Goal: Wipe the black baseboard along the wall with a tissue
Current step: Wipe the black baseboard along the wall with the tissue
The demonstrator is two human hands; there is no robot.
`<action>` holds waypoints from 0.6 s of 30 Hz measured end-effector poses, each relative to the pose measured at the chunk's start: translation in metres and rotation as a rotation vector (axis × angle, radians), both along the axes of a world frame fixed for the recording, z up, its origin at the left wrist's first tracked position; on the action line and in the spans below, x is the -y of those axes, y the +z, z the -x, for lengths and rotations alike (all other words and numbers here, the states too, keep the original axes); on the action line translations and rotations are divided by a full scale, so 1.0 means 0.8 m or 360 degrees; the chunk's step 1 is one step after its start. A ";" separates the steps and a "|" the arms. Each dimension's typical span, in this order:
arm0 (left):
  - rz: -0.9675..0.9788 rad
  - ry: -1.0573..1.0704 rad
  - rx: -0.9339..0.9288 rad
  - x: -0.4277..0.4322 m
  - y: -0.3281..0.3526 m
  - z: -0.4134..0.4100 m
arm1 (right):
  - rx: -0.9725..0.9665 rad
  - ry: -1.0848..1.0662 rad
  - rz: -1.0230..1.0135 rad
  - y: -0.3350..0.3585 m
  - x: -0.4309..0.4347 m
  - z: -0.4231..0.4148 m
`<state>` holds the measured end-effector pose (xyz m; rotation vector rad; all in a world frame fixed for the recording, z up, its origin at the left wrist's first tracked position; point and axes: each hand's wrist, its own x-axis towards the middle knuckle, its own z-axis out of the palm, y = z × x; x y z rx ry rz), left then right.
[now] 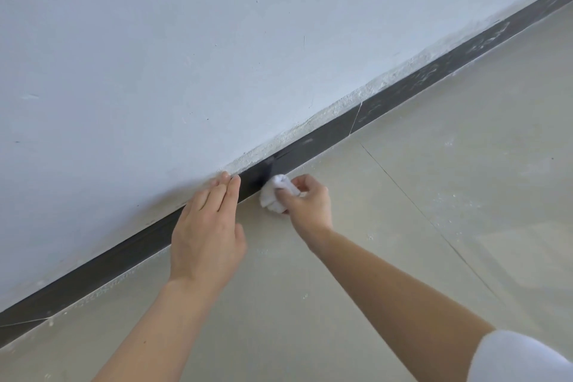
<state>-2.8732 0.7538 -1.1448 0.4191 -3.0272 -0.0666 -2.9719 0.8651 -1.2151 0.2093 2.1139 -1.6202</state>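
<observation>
The black baseboard (325,135) runs diagonally from lower left to upper right along the foot of the white wall (186,56). My right hand (307,200) is closed around a crumpled white tissue (277,192), which presses against the baseboard near the floor. My left hand (206,226) lies flat with fingers together, its fingertips touching the wall just above the baseboard, left of the tissue. Farther right, the baseboard shows pale dusty smears.
Beige floor tiles (403,226) with thin joints and scattered white dust specks fill the lower right. Rough white plaster (341,105) edges the top of the baseboard. A white sleeve (514,357) shows at the bottom right corner.
</observation>
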 end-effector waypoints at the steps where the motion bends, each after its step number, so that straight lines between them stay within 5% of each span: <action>1: 0.0007 0.0000 0.0012 0.001 0.000 0.000 | 0.0052 -0.0035 0.0023 -0.002 0.006 0.001; 12: 0.0002 0.0081 -0.0067 -0.003 0.005 0.007 | -0.0115 -0.0748 0.0036 0.019 -0.051 0.126; 18: -0.0036 0.0137 -0.0108 -0.006 0.004 0.006 | -0.0536 -0.0148 -0.0146 0.040 -0.042 0.064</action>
